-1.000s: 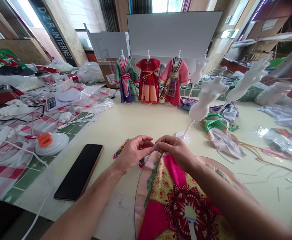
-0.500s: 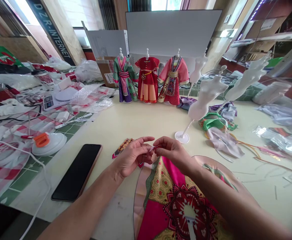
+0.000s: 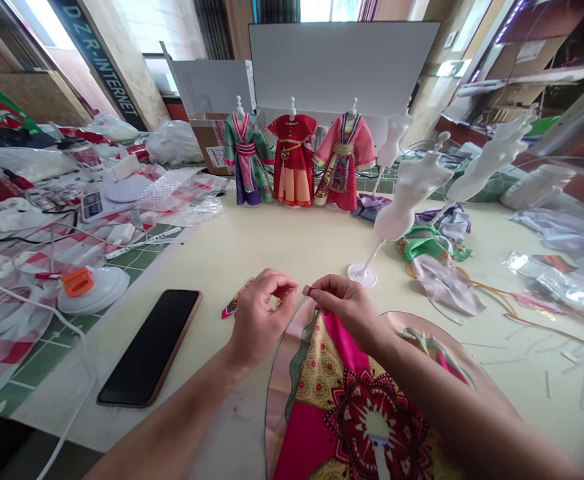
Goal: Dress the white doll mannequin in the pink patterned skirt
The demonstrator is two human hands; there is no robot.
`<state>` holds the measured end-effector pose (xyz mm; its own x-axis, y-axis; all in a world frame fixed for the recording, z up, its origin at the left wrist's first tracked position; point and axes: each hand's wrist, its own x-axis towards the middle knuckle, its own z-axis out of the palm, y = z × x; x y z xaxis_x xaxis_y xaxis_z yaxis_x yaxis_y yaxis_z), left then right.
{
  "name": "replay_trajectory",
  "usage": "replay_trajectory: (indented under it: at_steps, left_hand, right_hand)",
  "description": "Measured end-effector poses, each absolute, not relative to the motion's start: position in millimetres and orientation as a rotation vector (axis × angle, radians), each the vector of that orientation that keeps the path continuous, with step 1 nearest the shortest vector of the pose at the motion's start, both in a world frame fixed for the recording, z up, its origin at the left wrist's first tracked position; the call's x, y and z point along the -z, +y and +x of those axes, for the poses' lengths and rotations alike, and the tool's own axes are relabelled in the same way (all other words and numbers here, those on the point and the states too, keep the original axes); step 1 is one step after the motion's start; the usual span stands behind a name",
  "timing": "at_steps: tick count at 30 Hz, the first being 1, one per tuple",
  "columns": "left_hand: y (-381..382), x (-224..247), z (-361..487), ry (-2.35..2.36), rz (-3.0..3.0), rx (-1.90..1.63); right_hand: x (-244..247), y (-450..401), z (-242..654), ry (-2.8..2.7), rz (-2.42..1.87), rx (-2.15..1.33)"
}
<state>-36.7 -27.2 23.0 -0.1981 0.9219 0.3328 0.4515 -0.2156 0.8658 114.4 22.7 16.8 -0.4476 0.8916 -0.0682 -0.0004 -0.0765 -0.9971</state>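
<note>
My left hand (image 3: 262,319) is closed, thumb and fingertips drawn together beside the other hand's fingertips. What it pinches, if anything, is too small to tell. A small pale and dark red piece (image 3: 307,291) pokes out between the thumb and fingers of my right hand (image 3: 345,307), which is closed on it. Below both hands lies a rounded patterned cloth (image 3: 317,380) in magenta, yellow and pale pink, with a dark red flower and a slit-like pale opening. Partly hidden behind my left hand is a narrow patterned fabric strip (image 3: 232,305).
A phone (image 3: 151,347) lies left of my forearm. Three small dressed forms, in green (image 3: 247,157), red (image 3: 293,160) and pink (image 3: 346,160), stand at the back. A bare white mannequin (image 3: 407,193) leans at right, near fabric scraps (image 3: 445,283). Clutter and a white cable (image 3: 85,347) lie left.
My left hand has turned over, its back now facing up and its fingers curled in. Its fingertips have drawn slightly apart from my right hand, which stays nearly in place.
</note>
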Motion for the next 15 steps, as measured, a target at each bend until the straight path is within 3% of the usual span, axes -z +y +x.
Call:
replay_trajectory:
  at_steps: [4, 15]
  left_hand:
    - [-28.7, -18.3, -34.0, 1.609, 1.876, -1.350]
    - [-23.9, -21.3, -34.8, 1.584, 1.740, -1.312]
  right_hand:
    - [-16.5, 21.6, 115.5, -1.485, -0.962, -1.629]
    - [-12.5, 20.7, 115.5, -1.514, -0.945, -1.592]
